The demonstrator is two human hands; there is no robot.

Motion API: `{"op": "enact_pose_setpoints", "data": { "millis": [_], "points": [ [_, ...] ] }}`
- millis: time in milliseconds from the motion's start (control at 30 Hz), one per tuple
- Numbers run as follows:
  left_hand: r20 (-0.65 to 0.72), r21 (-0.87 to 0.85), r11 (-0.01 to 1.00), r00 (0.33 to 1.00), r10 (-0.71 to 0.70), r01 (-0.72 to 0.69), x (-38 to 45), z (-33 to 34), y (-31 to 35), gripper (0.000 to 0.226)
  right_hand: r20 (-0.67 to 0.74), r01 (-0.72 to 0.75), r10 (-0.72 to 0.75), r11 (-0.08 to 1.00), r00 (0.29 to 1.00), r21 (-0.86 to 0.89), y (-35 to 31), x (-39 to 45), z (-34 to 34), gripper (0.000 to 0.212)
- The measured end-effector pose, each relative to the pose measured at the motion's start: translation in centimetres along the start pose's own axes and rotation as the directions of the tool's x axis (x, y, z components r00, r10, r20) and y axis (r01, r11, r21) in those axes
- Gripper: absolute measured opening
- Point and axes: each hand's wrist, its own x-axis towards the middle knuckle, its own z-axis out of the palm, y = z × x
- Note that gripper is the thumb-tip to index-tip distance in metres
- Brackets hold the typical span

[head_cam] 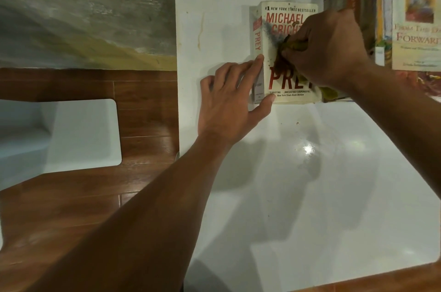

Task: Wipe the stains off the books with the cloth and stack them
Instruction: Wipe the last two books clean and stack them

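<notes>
The paperback lies flat, cover up, at the far side of my white tabletop, a dark smear across its title. My right hand has its grip curled tight round the yellow-green cloth, pressing it on the cover. My left hand lies with fingers straight, grip apart, against the spine edge and near corner. Broad bare tabletop stretches toward me. More books sit just beside, at right.

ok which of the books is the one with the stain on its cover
The white paperback Prey, lying flat on the white table, with a dark smear across its cover. The right hand rubs it with the cloth; the books at right go untouched.
</notes>
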Motion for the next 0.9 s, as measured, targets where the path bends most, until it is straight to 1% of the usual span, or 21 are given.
{"op": "enact_pose_setpoints", "data": {
  "millis": [100, 200, 300, 400, 500, 667, 767, 833, 900],
  "points": [
    [0.001, -0.001, 1.0, 1.0, 0.005, -0.005, 0.04, -0.03, 0.03, 0.07, 0.018, 0.005, -0.005, 1.0, 1.0, -0.02, 0.1, 0.02, 0.06, 0.036],
    [0.004, -0.013, 1.0, 1.0, 0.0, 0.0, 0.04, -0.04, 0.02, 0.069, 0.001, 0.0, 0.0, 1.0, 1.0, -0.006, 0.17, -0.01, -0.09, 0.034],
    [0.004, -0.013, 1.0, 1.0, 0.003, -0.003, 0.03, 0.03, 0.03, 0.07, 0.016, 0.018, -0.018, 1.0, 1.0, -0.007, 0.21, -0.05, -0.16, 0.033],
    [-0.004, -0.01, 1.0, 1.0, 0.003, -0.003, 0.07, 0.0, -0.05, 0.07, -0.014, 0.0, 0.0, 1.0, 1.0, 0.01, 0.28, 0.12, -0.12, 0.033],
    [-0.005, -0.001, 1.0, 1.0, 0.009, -0.009, 0.08, -0.07, -0.09, 0.07, 0.038, 0.03, -0.031, 0.999, 0.999, 0.026, 0.13, -0.32, 0.18, 0.032],
    [-0.013, -0.002, 1.0, 1.0, 0.01, -0.01, 0.04, -0.12, -0.1, 0.069, -0.032, 0.015, -0.014, 0.999, 0.999, 0.036, 0.26, -0.21, -0.07, 0.032],
    [-0.017, -0.001, 1.0, 1.0, 0.011, -0.011, 0.08, -0.1, -0.14, 0.069, -0.013, 0.061, -0.061, 0.997, 0.998, 0.037, 0.15, -0.34, -0.16, 0.033],
    [-0.008, -0.001, 1.0, 1.0, 0.009, -0.009, 0.11, -0.1, -0.13, 0.069, -0.033, 0.038, -0.037, 0.998, 0.999, 0.042, 0.2, -0.2, -0.31, 0.035],
    [-0.004, 0.005, 1.0, 1.0, 0.006, -0.006, 0.07, -0.06, -0.06, 0.069, -0.002, 0.027, -0.027, 0.998, 1.0, 0.059, 0.32, -0.2, -0.26, 0.035]
  ]
}}
